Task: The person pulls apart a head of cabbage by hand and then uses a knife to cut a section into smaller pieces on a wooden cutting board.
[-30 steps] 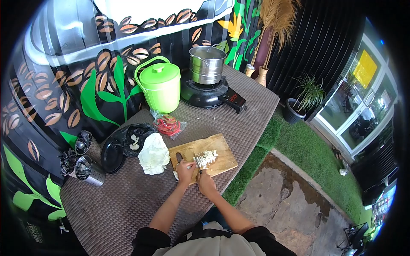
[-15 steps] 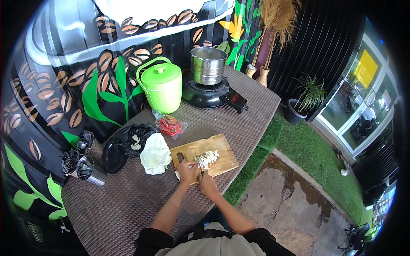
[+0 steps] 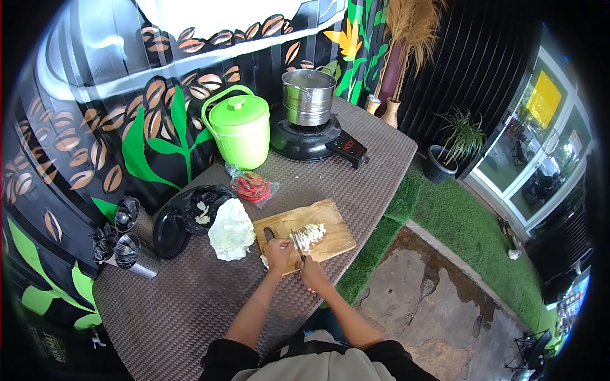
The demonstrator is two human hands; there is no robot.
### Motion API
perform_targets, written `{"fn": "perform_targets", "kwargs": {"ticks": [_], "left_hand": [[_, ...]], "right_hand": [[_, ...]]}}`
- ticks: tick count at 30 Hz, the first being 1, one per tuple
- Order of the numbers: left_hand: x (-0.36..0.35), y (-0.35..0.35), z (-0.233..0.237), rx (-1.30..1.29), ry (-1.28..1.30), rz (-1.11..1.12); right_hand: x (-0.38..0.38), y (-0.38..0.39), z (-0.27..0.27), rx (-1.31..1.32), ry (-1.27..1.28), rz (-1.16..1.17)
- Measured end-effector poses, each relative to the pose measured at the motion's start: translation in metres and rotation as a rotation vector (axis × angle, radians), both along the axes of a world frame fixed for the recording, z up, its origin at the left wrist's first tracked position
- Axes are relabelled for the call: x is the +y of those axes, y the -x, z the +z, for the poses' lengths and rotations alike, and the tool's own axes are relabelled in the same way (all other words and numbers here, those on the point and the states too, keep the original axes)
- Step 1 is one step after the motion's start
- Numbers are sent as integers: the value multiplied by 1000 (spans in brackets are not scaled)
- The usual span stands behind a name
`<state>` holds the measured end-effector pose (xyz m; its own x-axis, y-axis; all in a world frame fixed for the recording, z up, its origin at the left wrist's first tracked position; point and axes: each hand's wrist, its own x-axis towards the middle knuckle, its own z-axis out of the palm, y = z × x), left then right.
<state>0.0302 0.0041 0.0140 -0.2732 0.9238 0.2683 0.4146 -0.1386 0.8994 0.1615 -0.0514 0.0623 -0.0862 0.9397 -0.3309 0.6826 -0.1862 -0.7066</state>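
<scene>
On a wooden cutting board (image 3: pixel 337 236) lies a pile of chopped pale cabbage (image 3: pixel 309 235). My right hand (image 3: pixel 312 274) is closed round the dark handle of a knife (image 3: pixel 302 255), whose narrow blade points away from me along the left end of the pile. Beside the blade, my left hand (image 3: pixel 277 254) has its fingers bent together on the cabbage's left end; the piece under them is mostly hidden. A large pale cabbage leaf (image 3: pixel 231 230) rests on the table just left of the board.
Behind the leaf are a black plastic bag (image 3: pixel 213 197) with scraps and a bag of red chillies (image 3: pixel 254 188). Farther back stand a lidded green bucket (image 3: pixel 240 130) and a steel pot (image 3: pixel 309 98) on a black stove (image 3: pixel 305 141). Metal cutlery holders (image 3: pixel 141 257) occupy the woven table's (image 3: pixel 184 305) left side.
My right hand has shifted very slightly toward me with the knife. My left hand and the cabbage pile look almost the same.
</scene>
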Motion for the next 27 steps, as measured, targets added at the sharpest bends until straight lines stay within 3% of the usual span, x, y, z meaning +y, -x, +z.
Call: {"fn": "perform_targets", "kwargs": {"ticks": [3, 6, 9, 10, 12, 14, 16, 17, 24, 27], "left_hand": [[2, 0, -8, -4, -30, -5], [1, -1, -8, -16, -26, -17], [-1, 1, -3, -2, -5, -25], [-2, 0, -3, 20, 4, -18], [-5, -1, 1, 4, -14, 1], [-6, -2, 4, -19, -30, 17], [-4, 3, 0, 206, -87, 79], [-4, 3, -1, 204, -85, 81], [-1, 5, 0, 96, -102, -16], [-3, 5, 4, 45, -57, -20]], "right_hand": [[-4, 5, -11, -99, -151, -9], [10, 8, 3, -132, -77, 13], [32, 4, -16, -199, -174, 110], [31, 0, 3, -197, -173, 108], [26, -7, 61, 39, 254, 98], [18, -10, 42, 55, 215, 75], [-1, -8, 36, 69, 78, 47], [-1, -8, -16, -28, -116, 60], [19, -3, -25, -57, -260, 57], [39, -7, 19, 104, 123, 70]]}}
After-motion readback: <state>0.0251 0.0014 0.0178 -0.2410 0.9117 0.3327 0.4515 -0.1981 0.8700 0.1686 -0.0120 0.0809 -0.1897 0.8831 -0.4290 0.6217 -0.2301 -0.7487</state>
